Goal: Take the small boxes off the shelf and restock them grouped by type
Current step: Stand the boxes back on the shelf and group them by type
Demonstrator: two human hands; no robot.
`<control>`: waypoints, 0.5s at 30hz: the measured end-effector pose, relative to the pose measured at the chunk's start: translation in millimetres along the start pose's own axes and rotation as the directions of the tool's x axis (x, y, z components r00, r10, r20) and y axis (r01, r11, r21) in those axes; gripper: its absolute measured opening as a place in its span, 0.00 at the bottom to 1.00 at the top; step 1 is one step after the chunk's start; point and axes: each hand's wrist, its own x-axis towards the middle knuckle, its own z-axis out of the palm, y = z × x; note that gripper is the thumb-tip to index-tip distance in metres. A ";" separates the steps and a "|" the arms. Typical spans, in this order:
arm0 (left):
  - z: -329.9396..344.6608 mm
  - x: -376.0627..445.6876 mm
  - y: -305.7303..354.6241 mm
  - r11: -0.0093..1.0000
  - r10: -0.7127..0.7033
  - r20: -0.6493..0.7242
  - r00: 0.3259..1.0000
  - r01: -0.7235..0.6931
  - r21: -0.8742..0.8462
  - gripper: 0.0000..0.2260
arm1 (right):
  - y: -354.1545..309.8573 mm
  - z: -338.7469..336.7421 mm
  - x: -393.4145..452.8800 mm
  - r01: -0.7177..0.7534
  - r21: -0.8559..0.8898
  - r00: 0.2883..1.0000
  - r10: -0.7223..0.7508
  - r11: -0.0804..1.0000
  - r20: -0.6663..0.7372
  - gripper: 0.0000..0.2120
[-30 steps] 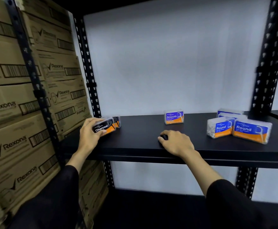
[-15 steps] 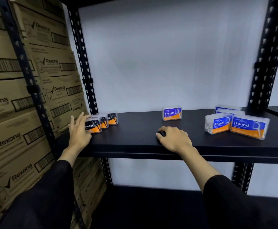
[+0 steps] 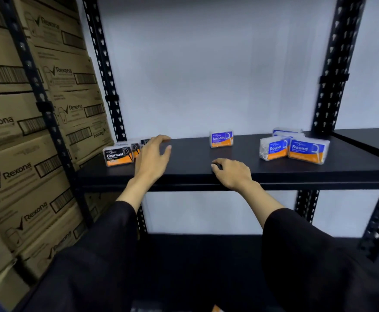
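On the black shelf [image 3: 206,174] a row of Charcoal boxes [image 3: 118,156] stands at the left end, the rear ones partly hidden behind my left hand [image 3: 152,157]. That hand hovers just right of the row, fingers spread and holding nothing. A single Smooth box [image 3: 221,139] stands at the back middle. Three Round boxes [image 3: 307,150] are grouped at the right. My right hand [image 3: 233,173] rests on the shelf's front edge, fingers curled over something dark that I cannot make out.
Stacked cardboard Rexona cartons [image 3: 22,154] fill the rack to the left. Black perforated uprights [image 3: 332,70] frame the bay against a white wall. A lower shelf [image 3: 206,255] lies in shadow below.
My left hand let go of the front Charcoal box, left it at the row's front and moved right. The right hand stayed at the shelf edge.
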 end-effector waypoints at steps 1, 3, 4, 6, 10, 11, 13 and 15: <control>4.1 -7.2 11.5 1.000 0.000 0.034 0.999 0.001 -0.012 0.10 | 2.4 -1.2 -6.5 -0.006 0.046 1.000 0.006 0.999 -0.006 0.16; 14.6 -25.0 34.9 1.000 0.000 0.086 0.996 0.002 -0.024 0.08 | 10.3 -4.6 -23.4 -0.006 0.142 0.998 0.014 0.990 -0.056 0.14; 20.8 -35.2 45.7 1.000 0.000 0.108 0.994 0.003 -0.027 0.07 | 15.5 -6.9 -33.1 0.001 0.171 0.994 0.017 0.985 -0.105 0.13; 36.7 -56.4 62.1 0.999 -0.005 0.171 0.985 0.011 -0.035 0.07 | 28.2 -12.2 -54.5 0.024 0.170 0.979 0.011 0.985 -0.203 0.13; 81.0 -100.7 74.0 0.998 -0.018 0.335 0.942 0.035 -0.047 0.06 | 62.6 -7.0 -93.8 -0.018 0.081 0.974 0.036 0.997 -0.222 0.11; 94.8 -113.1 73.9 0.998 -0.019 0.378 0.925 0.037 -0.041 0.07 | 73.5 0.3 -103.1 -0.049 0.064 0.979 0.061 0.997 -0.193 0.12; 122.7 -139.7 71.4 0.999 -0.033 0.463 0.886 0.035 0.004 0.08 | 96.1 20.2 -122.6 -0.121 0.039 0.985 0.125 0.992 -0.119 0.14; 151.0 -166.5 64.9 0.998 -0.057 0.544 0.837 0.043 0.039 0.09 | 117.2 44.6 -141.2 -0.177 0.009 0.983 0.177 0.984 -0.047 0.15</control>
